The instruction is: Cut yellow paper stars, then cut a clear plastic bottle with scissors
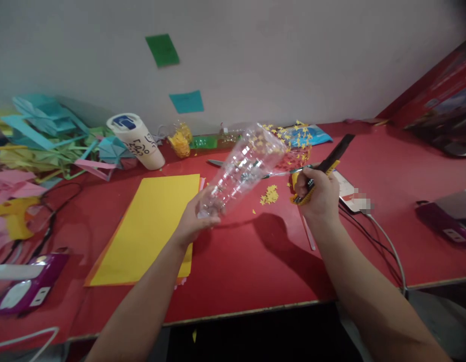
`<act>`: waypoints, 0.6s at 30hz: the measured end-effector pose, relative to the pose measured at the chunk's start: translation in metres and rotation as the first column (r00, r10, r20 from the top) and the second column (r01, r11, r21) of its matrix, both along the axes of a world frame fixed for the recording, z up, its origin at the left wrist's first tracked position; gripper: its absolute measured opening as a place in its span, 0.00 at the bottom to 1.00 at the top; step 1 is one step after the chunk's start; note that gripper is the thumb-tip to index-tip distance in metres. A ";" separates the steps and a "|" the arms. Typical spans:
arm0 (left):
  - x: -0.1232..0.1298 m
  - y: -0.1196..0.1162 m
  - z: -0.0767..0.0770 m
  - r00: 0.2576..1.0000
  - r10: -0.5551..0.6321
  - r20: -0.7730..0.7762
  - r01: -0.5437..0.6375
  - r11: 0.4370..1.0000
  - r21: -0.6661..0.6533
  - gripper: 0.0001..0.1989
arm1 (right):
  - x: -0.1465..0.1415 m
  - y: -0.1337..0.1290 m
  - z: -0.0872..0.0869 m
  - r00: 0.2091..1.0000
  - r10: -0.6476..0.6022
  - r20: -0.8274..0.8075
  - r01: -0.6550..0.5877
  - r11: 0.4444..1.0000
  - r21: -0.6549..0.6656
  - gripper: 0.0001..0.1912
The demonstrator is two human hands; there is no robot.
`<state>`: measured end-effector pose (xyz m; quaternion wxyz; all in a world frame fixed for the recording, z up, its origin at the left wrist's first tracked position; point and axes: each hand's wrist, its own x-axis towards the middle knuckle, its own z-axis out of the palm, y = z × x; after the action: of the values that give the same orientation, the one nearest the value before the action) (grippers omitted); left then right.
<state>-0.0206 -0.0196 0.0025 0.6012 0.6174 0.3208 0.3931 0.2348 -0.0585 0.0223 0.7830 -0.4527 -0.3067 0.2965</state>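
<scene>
A clear plastic bottle is tilted above the red table, its far end up and away from me. My left hand is wrapped round its near end. In my right hand is a black and yellow utility knife, its black end pointing up and away, apart from the bottle. Whether its blade is out I cannot tell. Below and between my hands lies a small pile of yellow paper stars. More yellow stars show behind the bottle's far end, in a clear container partly hidden by it.
Yellow paper sheets are stacked left of centre. A white cup, green bottle and blue packet stand or lie along the wall. Folded paper shapes, a yellow glue gun and cables crowd the left; a phone lies right.
</scene>
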 end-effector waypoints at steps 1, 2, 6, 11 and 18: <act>0.001 -0.001 0.000 0.996 -0.009 0.094 0.019 0.995 -0.099 0.31 | -0.001 0.000 0.000 1.000 0.004 0.001 -0.004 1.000 -0.003 0.12; 0.003 -0.001 0.000 0.988 0.003 0.154 0.023 0.986 -0.165 0.31 | -0.002 -0.001 0.001 1.000 0.001 0.008 -0.001 1.000 0.001 0.12; 0.008 0.001 0.004 0.973 0.135 0.187 -0.075 0.952 -0.298 0.25 | -0.013 -0.006 0.005 0.998 -0.029 0.062 0.026 0.998 0.052 0.11; 0.014 0.003 0.009 0.960 0.202 0.195 -0.109 0.908 -0.406 0.25 | -0.028 -0.013 0.005 0.995 -0.057 0.077 0.049 0.993 0.103 0.09; 0.016 0.008 0.010 0.971 0.210 0.115 -0.151 0.910 -0.386 0.29 | -0.030 -0.017 0.007 0.992 -0.023 0.127 0.007 0.992 0.123 0.09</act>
<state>-0.0051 -0.0113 0.0125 0.6918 0.4267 0.3981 0.4252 0.2053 -0.0760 0.0295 0.7901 -0.4244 -0.3706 0.2414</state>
